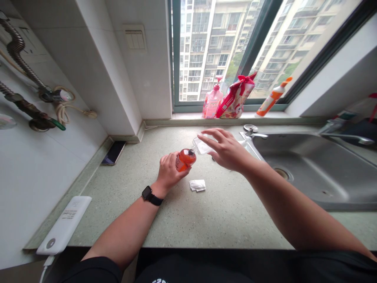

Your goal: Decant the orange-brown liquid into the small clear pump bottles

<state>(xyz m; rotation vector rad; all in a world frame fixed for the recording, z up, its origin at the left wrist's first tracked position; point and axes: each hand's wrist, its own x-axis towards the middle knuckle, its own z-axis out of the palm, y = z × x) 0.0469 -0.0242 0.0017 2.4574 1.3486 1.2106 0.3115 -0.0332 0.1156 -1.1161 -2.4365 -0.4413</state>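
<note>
Left hand (168, 173): fingers and thumb curled around an orange bottle (187, 158), with liquid inside and a printed label partly covered by the fingers; black-strapped watch (148, 193) at the wrist. Right hand (226, 148): fingers partly bent, thumb spread to the near side, gripping a small clear bottle (200, 144), tilted, its neck to the left, at the mouth of the orange bottle; whether the two necks touch cannot be told. Both bottles: above the middle of the countertop (235, 220), speckled pale green. Folded white tissue (197, 185), one, on the countertop, just to the near side of the orange bottle. Dark-screened phone (113, 153), one, lying at the far left by the wall. White power bank (65, 224), one, near left edge, with white cable (45, 269) attached at its near end. Steel sink (324, 181), set into the right side, drain (281, 173) at its left part. Round metal piece (250, 128), at the far left corner of the sink. On the far windowsill (184, 116), left to right: pink pump bottle (212, 103), red printed pouch (235, 98), orange-and-white bottle (272, 99) with orange cap. Three-rocker switch (134, 40), on the far wall, left of the window (224, 51).
</note>
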